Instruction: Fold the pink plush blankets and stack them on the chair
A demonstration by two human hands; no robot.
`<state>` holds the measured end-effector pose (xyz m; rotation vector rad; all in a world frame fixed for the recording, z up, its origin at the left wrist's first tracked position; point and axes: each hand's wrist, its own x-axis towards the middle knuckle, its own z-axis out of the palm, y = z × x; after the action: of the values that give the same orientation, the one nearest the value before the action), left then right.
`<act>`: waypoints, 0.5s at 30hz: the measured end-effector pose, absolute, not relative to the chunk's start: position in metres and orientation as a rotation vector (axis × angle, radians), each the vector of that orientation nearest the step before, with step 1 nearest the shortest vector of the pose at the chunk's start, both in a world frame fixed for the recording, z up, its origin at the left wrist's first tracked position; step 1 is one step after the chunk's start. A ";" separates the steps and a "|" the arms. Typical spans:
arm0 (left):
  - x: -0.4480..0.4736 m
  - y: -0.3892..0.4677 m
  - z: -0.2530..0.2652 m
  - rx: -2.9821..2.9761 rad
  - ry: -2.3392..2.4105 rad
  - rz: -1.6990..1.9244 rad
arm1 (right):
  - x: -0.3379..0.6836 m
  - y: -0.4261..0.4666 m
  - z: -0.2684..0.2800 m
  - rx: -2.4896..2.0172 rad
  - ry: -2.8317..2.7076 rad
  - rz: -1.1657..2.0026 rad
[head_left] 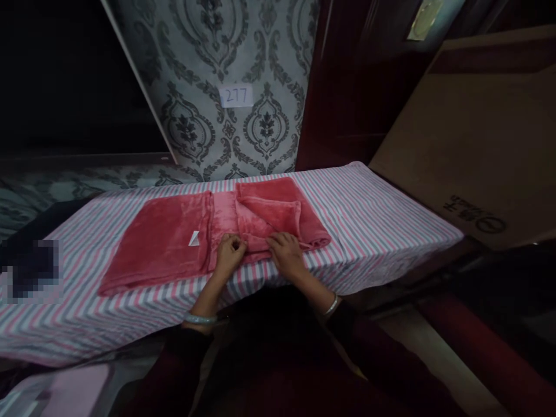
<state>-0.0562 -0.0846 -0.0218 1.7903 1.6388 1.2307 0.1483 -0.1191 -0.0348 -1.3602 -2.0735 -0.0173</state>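
A red plush blanket [165, 237] lies partly folded on the striped cloth, with a white tag [194, 238] on its left section. Its paler middle shows between the left section and the right one, where a loose flap [271, 213] is turned over at an angle. At the near edge of the middle, my left hand [230, 253] is curled in a pinch on the blanket's edge. A short way to its right, my right hand [286, 255] has its fingers bent over the near edge of the flap; its thumb is hidden.
A striped sheet [369, 214] covers the long table. A large cardboard box [486, 133] stands at the right, and a dark screen [78, 81] is at the left. Behind are patterned wallpaper [186, 127] with a paper marked 277 [237, 95] and a dark red door [347, 87].
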 end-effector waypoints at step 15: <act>-0.054 -0.088 -0.019 1.788 1.635 1.144 | 0.182 -0.113 -0.045 -1.458 -1.964 0.052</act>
<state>-0.0537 -0.0884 -0.0190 1.7884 1.6354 1.1436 0.1816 -0.1128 -0.0448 -1.4582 -1.9643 0.0519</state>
